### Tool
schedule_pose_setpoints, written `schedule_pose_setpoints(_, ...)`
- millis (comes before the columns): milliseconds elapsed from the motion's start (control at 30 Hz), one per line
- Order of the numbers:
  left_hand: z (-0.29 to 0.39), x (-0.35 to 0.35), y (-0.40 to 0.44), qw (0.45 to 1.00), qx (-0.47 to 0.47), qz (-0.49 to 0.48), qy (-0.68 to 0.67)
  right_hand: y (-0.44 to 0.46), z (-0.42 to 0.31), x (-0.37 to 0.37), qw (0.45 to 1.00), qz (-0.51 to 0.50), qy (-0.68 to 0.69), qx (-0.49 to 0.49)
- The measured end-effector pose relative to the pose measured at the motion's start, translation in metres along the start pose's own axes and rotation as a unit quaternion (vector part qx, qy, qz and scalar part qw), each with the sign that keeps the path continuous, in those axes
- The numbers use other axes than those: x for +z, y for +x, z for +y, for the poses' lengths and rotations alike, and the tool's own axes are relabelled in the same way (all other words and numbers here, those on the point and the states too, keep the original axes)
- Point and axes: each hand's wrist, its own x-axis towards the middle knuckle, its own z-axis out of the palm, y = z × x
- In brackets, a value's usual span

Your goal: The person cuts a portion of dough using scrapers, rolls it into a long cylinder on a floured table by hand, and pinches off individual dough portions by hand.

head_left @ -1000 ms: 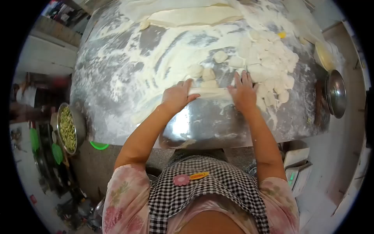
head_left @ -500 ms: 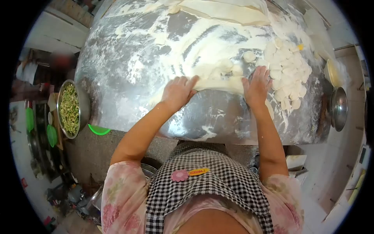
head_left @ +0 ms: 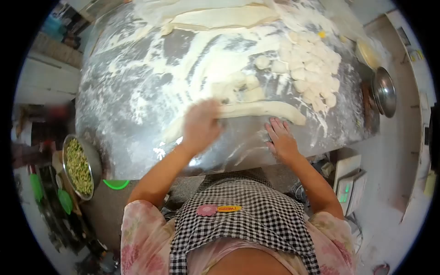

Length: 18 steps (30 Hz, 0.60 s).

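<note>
A long roll of dough (head_left: 261,109) lies across the floured metal table (head_left: 137,137). My left hand (head_left: 201,124), smeared by motion, is over or against the roll's left part; its fingers are not clear. Just below the roll's right part, my right hand (head_left: 280,137) rests on the table with its fingers spread, holding nothing. Beyond the roll are a few short dough pieces (head_left: 252,89). Small flattened dough rounds (head_left: 311,64) are heaped to the right, with two more (head_left: 262,62) beside the heap.
A wide sheet of dough (head_left: 220,18) lies at the table's far side. At the left edge stands a metal bowl (head_left: 95,167) of chopped green filling (head_left: 79,166). Another metal bowl (head_left: 384,91) is at the right edge. A scale (head_left: 352,191) stands below right.
My right hand has come off the roll toward the near edge, uncovering its right end. My left hand has blurred with motion. The camera view has shifted.
</note>
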Motion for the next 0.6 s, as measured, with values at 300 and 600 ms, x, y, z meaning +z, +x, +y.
schedule_pose_setpoints(300, 0.094, 0.012, 0.054, 0.992, 0.095, 0.055, -0.064, -0.027, 0.018, -0.015, 0.989, 0.136, -0.023, 0.043)
schedule_pose_setpoints(600, 0.103, 0.025, 0.083, 0.969, -0.083, -0.229, -0.047, 0.063, 0.103, -0.035, 0.991, 0.112, 0.053, 0.060)
